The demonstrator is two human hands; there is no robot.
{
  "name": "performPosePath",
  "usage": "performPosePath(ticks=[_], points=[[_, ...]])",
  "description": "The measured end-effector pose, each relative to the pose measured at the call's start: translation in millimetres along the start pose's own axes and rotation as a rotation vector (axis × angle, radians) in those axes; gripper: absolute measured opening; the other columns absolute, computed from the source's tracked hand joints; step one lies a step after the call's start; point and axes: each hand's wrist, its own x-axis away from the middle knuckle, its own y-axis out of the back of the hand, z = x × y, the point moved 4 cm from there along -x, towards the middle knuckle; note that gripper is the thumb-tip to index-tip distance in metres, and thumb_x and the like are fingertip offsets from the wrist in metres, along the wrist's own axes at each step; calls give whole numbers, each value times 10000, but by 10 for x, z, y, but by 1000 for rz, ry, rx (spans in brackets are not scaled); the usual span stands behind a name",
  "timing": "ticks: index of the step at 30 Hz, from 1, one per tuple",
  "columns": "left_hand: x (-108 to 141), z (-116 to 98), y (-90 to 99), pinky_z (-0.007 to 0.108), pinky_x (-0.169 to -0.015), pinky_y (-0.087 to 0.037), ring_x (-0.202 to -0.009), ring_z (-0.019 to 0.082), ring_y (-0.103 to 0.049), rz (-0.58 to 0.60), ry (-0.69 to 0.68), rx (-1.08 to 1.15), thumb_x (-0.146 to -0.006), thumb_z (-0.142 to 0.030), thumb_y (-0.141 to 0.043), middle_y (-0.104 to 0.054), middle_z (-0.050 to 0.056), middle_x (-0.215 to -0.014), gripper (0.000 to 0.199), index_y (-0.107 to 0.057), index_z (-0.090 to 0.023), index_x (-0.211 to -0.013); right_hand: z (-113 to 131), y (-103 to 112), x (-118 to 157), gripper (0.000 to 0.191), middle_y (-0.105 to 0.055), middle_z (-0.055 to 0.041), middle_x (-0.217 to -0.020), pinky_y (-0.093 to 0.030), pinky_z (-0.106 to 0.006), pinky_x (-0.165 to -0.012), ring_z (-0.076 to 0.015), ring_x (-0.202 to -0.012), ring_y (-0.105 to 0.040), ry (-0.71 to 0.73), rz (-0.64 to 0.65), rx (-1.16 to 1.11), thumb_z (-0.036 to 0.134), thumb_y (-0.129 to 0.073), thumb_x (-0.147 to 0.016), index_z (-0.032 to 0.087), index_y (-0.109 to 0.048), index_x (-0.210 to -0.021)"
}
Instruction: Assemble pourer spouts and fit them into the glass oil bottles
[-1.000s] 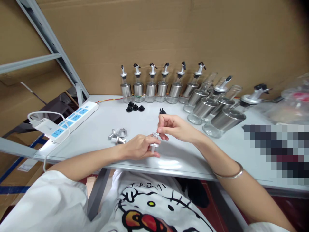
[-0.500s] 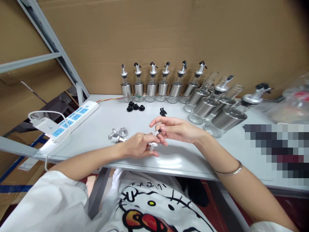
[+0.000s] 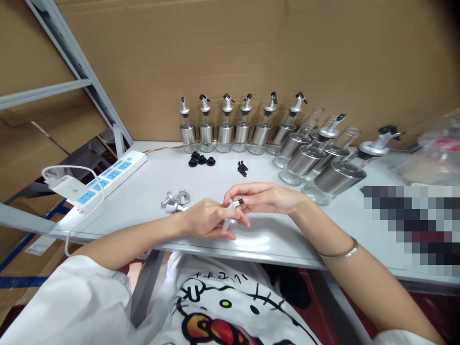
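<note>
My left hand (image 3: pixel 208 218) is closed round a silver pourer spout (image 3: pixel 233 205) near the table's front edge. A small black flap sits at the spout's tip, and the fingers of my right hand (image 3: pixel 268 199) press on it there. Left of my hands lie several loose silver spouts (image 3: pixel 176 200). Further back are several black stoppers (image 3: pixel 201 159) and a few small black flaps (image 3: pixel 242 168). Bottles with steel sleeves and fitted spouts (image 3: pixel 225 134) stand in a row along the back.
More bottles (image 3: pixel 304 160) stand at the back right, some without spouts. A white power strip (image 3: pixel 108 179) with a plugged-in charger and cable lies at the left. Clear plastic bags (image 3: pixel 431 158) lie at the far right, and a metal shelf frame (image 3: pixel 81 62) rises at the left.
My right hand has moved slightly down and its fingers have closed in on the spout. The spout has turned and tilted in my left hand, its black tip now pointing right.
</note>
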Motion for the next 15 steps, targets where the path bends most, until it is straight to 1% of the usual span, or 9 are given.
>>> performPosePath(ticks=[3, 6, 12, 15], points=[[31, 15, -34, 230, -635, -548, -632, 100, -666, 12, -16, -7, -991, -428, -419, -747, 63, -966, 329, -423, -184, -1212, -9, -6, -1, 280, -629, -24, -808, -478, -311, -767, -132, -743, -613, 4, 25, 27, 305, -619, -906, 130, -581, -1121], [46, 11, -52, 241, -669, -564, -729, 117, -704, -9, -56, -12, -989, -404, -435, -741, 89, -1011, 334, -386, -184, -1235, -16, -9, -5, 279, -617, -18, -785, -469, -309, -768, -129, -739, -602, 13, 40, 44, 307, -611, -914, 125, -577, -1121], [28, -5, -32, 247, -648, -575, -692, 118, -716, -68, -75, -44, -1004, -424, -394, -746, 82, -1014, 320, -364, -190, -1219, -14, -29, -23, 246, -584, 7, -742, -448, -284, -729, -107, -705, -563, 44, 54, 35, 290, -590, -932, 127, -568, -1115], [16, -17, -28, 258, -671, -579, -773, 137, -730, -55, -81, -59, -1004, -424, -395, -745, 88, -1021, 328, -362, -187, -1228, -2, -43, -32, 239, -573, 15, -733, -434, -273, -726, -96, -692, -535, 58, 50, 41, 290, -599, -930, 130, -577, -1105]])
